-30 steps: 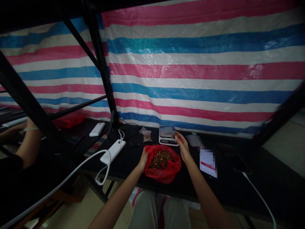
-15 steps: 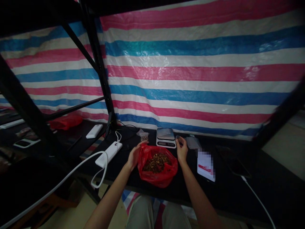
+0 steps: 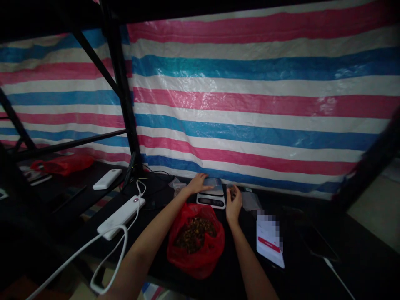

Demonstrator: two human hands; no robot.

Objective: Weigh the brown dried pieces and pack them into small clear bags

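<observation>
My left hand (image 3: 198, 184) reaches to the left side of a small white digital scale (image 3: 211, 201), its thumb and fingers apart at the dark weighing plate (image 3: 213, 186). To the right of the scale, my right hand (image 3: 233, 204) is closed around a small, clear-looking container (image 3: 231, 190) with brown bits in it; its exact kind is hard to make out. In front of the scale, between my forearms, sits an open red plastic bag (image 3: 200, 263). It holds a heap of brown, dried-looking pieces (image 3: 195, 234).
Behind my left wrist lies a small clear bag (image 3: 177, 186). Flat clear bags (image 3: 251, 201) lie right of my right hand. A lit phone (image 3: 269, 241) and a dark phone (image 3: 317, 241) are farther right. A white power bank (image 3: 121, 216) with a looping cable lies left.
My left hand has gone from the red bag's left rim to the scale. My right hand stays beside the scale with the small container. The view has shifted.
</observation>
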